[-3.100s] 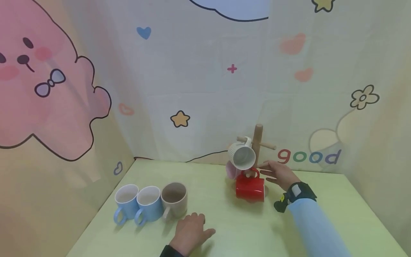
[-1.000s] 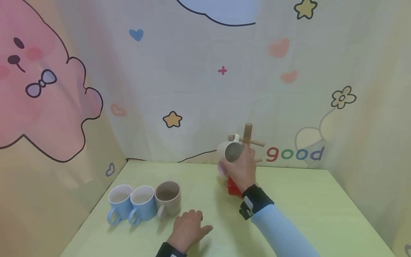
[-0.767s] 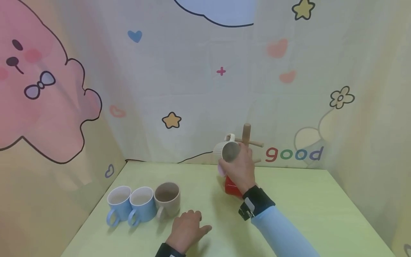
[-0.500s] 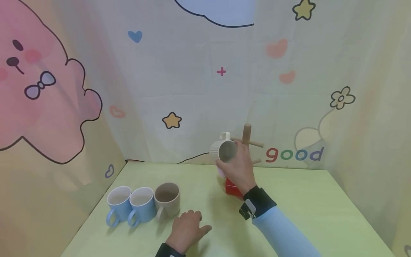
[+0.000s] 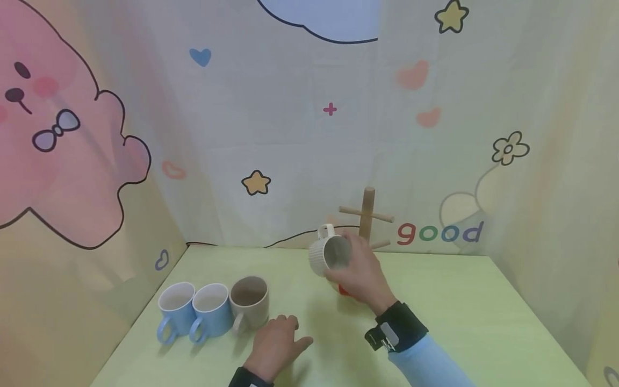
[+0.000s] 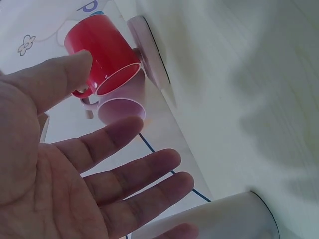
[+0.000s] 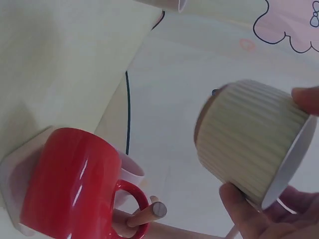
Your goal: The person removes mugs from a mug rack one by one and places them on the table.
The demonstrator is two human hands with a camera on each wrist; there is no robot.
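Observation:
My right hand (image 5: 361, 274) holds a white ribbed mug (image 5: 317, 257) by its rim, fingers and thumb on opposite sides. The mug is tilted with its opening toward the hand and its handle up, in front of the wooden mug tree (image 5: 367, 215) and apart from its pegs. On a lower peg hangs a red mug (image 7: 75, 184) by its handle, mostly hidden by the right hand in the head view. Behind it is a lilac mug (image 6: 122, 107). My left hand (image 5: 274, 346) is held low over the table, fingers spread, holding nothing, close to a taupe mug (image 5: 251, 309).
Left of the taupe mug stand two light blue mugs, one at the far left (image 5: 178, 309) and one in the middle (image 5: 214, 314), handles toward me. The mug tree's upper pegs (image 5: 382, 217) bear no mug. A printed cloth wall (image 5: 290, 134) rises behind the pale green table (image 5: 450, 312).
My right hand reached in, gripped the white ribbed mug and drew it left off the upper peg, then down and toward me. The left hand stays about where it was.

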